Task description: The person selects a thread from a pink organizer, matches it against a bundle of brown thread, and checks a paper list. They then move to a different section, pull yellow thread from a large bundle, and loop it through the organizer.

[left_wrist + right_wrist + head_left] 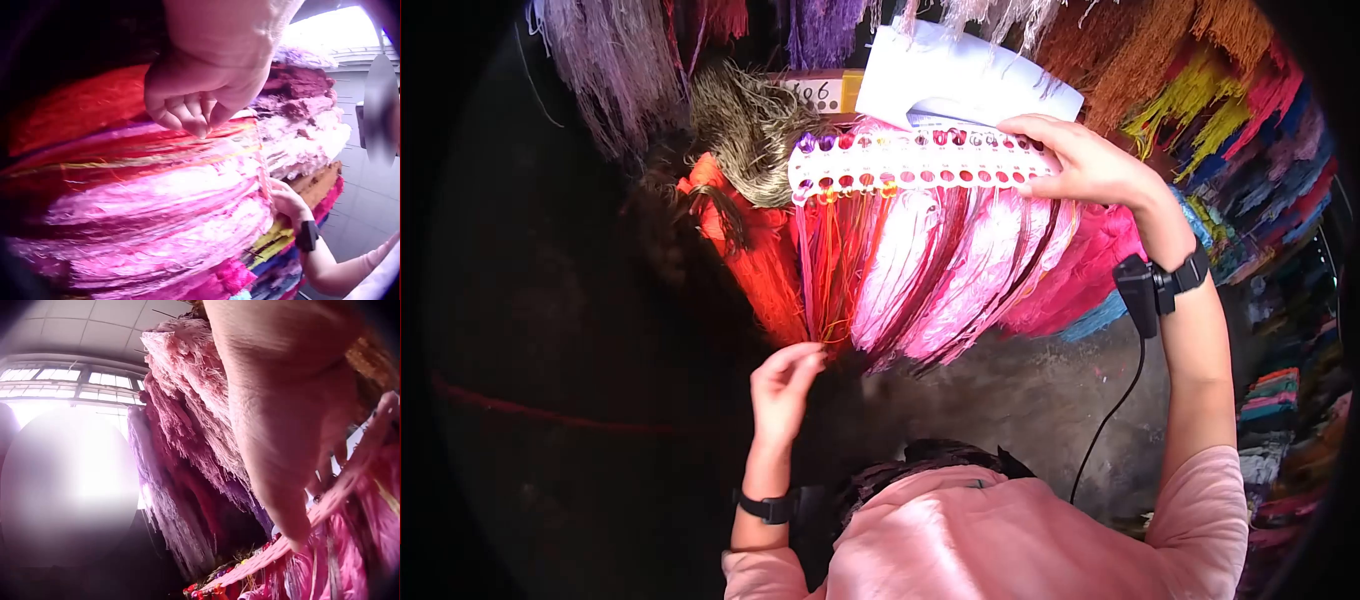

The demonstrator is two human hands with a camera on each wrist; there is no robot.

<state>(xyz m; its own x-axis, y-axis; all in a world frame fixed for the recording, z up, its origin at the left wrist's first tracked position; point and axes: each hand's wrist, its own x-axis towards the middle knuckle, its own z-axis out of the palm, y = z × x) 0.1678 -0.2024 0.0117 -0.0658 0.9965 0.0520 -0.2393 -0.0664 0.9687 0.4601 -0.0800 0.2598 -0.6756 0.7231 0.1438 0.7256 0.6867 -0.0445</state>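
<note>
A pale thread card (pixel 920 165) with rows of punched holes lies across the hanging yarn, with threads looped through many of its holes. At its right end my right hand (pixel 1090 165) grips it, thumb below and fingers over the top edge. From the card, red, orange, purple and dark threads (pixel 830 260) run down. Near their lower ends my left hand (pixel 785 385) pinches thread between thumb and fingertips, beside a thin yellow-orange loop. In the left wrist view, the curled fingers of that left hand (pixel 194 103) sit close over the red threads.
Behind the card hang pink skeins (pixel 970 270) and a red-orange skein (pixel 755 265). An olive skein (pixel 750 130) is at the card's left end. White paper (pixel 965 75) and a numbered box (pixel 825 92) are above it. More coloured skeins (pixel 1240 110) hang at right.
</note>
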